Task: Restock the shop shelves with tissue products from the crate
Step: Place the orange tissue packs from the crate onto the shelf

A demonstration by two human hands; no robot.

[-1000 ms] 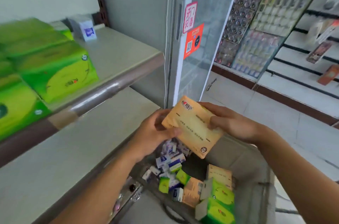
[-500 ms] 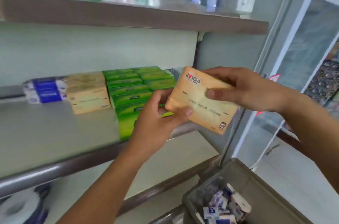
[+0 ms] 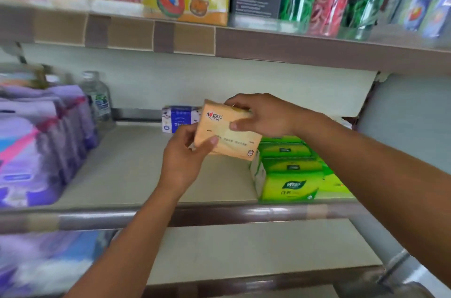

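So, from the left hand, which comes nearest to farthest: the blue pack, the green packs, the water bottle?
1. Blue pack: just behind the left hand.
2. Green packs: to its right.
3. Water bottle: far left, at the back.

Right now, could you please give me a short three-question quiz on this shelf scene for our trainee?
1. True or false: both hands grip the orange tissue pack.
2. The green tissue packs sit on which side of the orange tissue pack? A) left B) right C) on the shelf above
3. Fill in: behind the orange tissue pack, at the back of the middle shelf, stands a ____-and-white pack.

Key: 1 true: the left hand holds its lower left corner, the right hand its top edge. 2 B. 3 blue.
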